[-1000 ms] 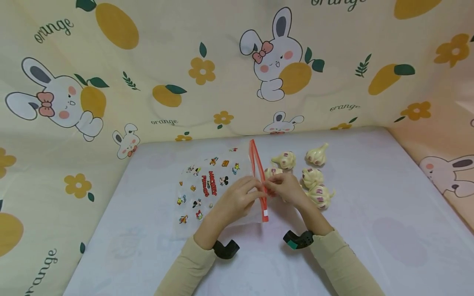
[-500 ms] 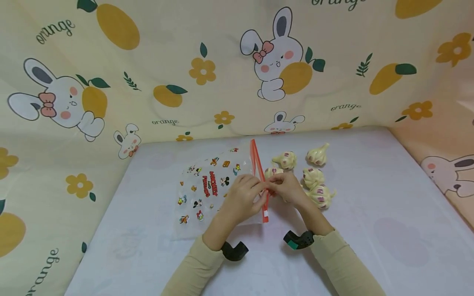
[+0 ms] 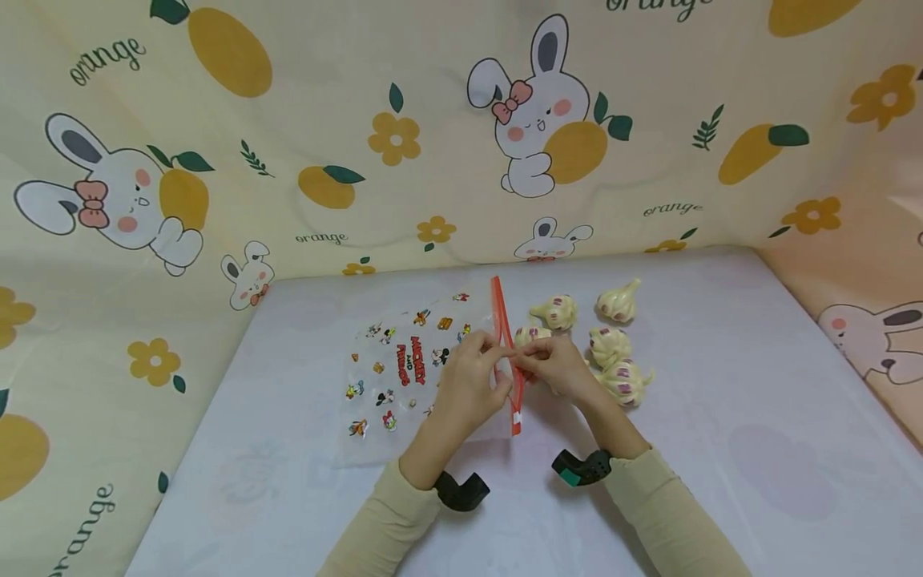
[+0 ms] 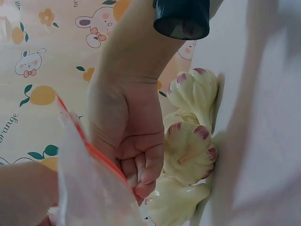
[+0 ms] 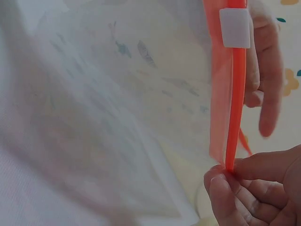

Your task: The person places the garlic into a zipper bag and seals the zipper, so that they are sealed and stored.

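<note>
A clear zip bag (image 3: 375, 369) printed with cartoon figures lies on the table, its orange zip strip (image 3: 499, 308) facing right. My right hand (image 3: 558, 369) pinches the strip near its middle between thumb and fingers, plainly seen in the right wrist view, where a white slider (image 5: 235, 27) sits on the strip. Over the bag's mouth is my left hand (image 3: 469, 385), thumb apart, index finger reaching to the strip by the right fingertips. In the right wrist view the left hand's fingers (image 5: 270, 80) hang loose behind the strip. Whether they touch the plastic is unclear.
Several garlic bulbs (image 3: 623, 382) lie right of the bag, some partly behind my right hand. Another garlic bulb (image 3: 616, 304) sits farther back. A patterned cloth (image 3: 433, 120) rises behind the pale table (image 3: 721, 481). Each wrist carries a black camera (image 3: 461, 490).
My left hand has moved slightly right, and its thumb and index finger have spread apart. The strip's two edges look closer together at the far end. My right hand stays in place.
</note>
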The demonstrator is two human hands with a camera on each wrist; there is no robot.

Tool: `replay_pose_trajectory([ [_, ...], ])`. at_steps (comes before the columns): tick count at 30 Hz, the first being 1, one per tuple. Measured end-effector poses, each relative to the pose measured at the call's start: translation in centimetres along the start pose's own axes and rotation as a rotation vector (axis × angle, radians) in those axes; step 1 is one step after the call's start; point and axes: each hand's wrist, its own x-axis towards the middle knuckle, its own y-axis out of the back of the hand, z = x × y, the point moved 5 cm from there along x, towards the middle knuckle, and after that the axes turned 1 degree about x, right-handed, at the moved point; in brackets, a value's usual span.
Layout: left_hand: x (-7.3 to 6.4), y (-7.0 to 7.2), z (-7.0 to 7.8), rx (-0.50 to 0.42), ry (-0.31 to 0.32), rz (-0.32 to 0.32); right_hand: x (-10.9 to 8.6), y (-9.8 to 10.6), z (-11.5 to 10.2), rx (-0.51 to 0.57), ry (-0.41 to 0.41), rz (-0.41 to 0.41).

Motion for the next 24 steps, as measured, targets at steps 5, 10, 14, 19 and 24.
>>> replay_pose_trajectory([
  [5, 0.1, -0.2, -0.2, 0.062, 0.061, -0.044, 0.0, 0.1, 0.0, 0.004, 0.004, 0.010],
  [10, 0.4, -0.1, -0.3, 0.120, 0.101, -0.080, 0.1, 0.3, 0.0, -0.008, 0.021, 0.027],
  [14, 0.7, 0.1, -0.3, 0.141, 0.129, -0.060, 0.1, 0.5, 0.1, -0.025, 0.006, 0.042],
  [19, 1.1, 0.4, -0.4, 0.138, 0.190, -0.022, 0.1, 0.6, 0.1, -0.014, 0.001, 0.047],
  [24, 1.3, 0.9, -0.5, 0.125, 0.254, -0.020, 0.0, 0.7, 0.1, 0.004, 0.004, 0.051],
])
